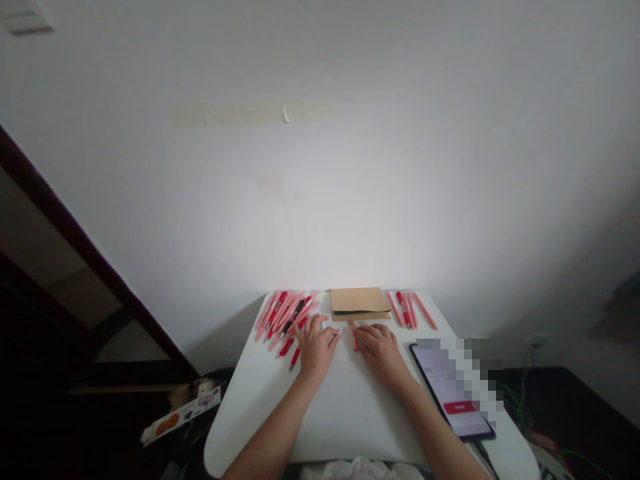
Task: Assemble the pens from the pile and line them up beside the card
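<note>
My left hand reaches over the right edge of a loose pile of pens, mostly pink with some red ones and a black one. Its fingers are spread, and their tips lie among the pens; a small pink tip shows by the thumb, too small to name. Just below the brown card folder, my right hand is closed with its fingertips on a pink pen, which lies nearly upright in the view. Part of that pen is hidden under the fingers.
The brown card folder lies slightly open at the white table's back edge. Several pink and red pens lie right of it. A lit phone with a cable rests near my right forearm. A white wall rises behind.
</note>
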Motion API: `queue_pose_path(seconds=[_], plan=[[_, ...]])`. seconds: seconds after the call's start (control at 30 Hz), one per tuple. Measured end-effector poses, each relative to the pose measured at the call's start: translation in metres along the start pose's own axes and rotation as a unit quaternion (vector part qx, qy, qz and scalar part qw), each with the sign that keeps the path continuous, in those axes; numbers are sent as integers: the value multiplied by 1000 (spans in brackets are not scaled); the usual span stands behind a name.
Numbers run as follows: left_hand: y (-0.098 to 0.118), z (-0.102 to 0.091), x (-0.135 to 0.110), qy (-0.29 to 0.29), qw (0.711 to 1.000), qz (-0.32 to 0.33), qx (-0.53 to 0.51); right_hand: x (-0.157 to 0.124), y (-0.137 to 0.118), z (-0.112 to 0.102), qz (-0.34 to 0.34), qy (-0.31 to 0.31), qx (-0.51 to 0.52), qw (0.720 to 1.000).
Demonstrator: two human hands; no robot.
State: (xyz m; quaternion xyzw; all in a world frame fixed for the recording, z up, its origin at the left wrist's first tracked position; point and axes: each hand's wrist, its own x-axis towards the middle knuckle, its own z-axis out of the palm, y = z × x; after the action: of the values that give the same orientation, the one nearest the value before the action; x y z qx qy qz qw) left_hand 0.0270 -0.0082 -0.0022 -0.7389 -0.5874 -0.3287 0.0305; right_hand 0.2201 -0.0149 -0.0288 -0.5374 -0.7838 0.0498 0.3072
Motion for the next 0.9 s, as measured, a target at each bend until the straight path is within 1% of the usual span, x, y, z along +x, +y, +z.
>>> queue_pose_path(seconds=[0.2, 0.3, 0.4, 0.53, 0.77, 0.9], plan=[[-8, -1, 3, 9, 999, -26, 20, -1, 6, 4, 0, 15, 1, 1000], [-12, 0, 4, 15, 999, -32, 39, -1, 10, 7, 23, 36, -13, 999], [-14, -1, 4, 23, 996, -55, 63, -1, 12, 7, 46, 47, -42, 997], [-13, -3, 3, 19, 993, -72, 93, -2, 12, 6, 51, 37, -58, 996], [-13, -3, 2, 7, 989, -82, 119, -1, 15, 5, 59, 29, -41, 997], [-13, -3, 2, -1, 988, -84, 127, -1, 14, 2, 71, 8, -34, 997]])
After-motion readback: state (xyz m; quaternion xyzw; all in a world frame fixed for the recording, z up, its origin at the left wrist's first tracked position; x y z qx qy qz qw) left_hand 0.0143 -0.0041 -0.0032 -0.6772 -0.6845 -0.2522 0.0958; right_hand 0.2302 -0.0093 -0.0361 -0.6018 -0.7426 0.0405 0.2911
